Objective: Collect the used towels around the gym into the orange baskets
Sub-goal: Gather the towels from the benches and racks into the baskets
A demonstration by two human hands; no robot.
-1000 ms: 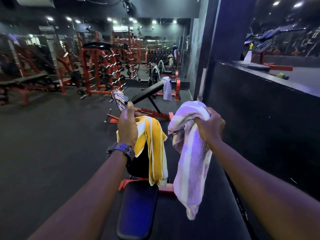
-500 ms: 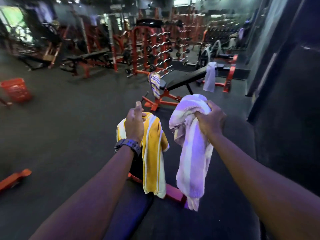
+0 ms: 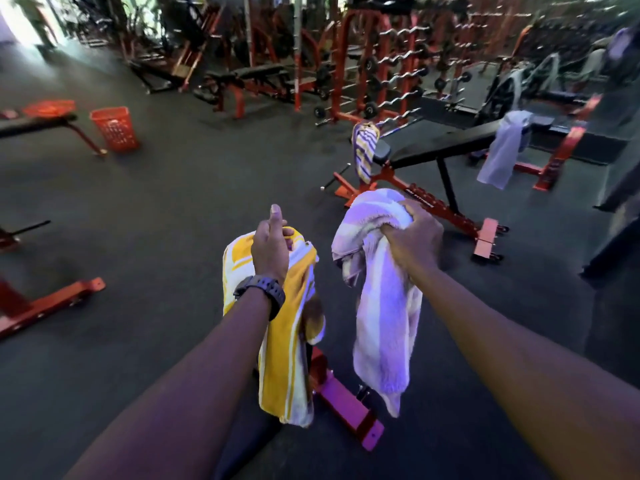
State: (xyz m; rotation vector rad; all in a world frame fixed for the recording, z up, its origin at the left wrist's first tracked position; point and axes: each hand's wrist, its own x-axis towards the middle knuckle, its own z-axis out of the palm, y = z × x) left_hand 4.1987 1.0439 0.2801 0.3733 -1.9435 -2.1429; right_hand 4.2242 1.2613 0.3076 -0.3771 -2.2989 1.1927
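Head view: dark rubber gym floor [image 3: 180,209] (orange basket [image 3: 115,129] far left)

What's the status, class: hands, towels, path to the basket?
Left hand grips yellow towel; right hand grips purple towel. Orange basket far left. Open floor between.

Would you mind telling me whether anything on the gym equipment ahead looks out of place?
Yes: two towels are left on the black bench. A purple-and-yellow striped towel hangs off its near end, and a pale towel is draped over its far end.
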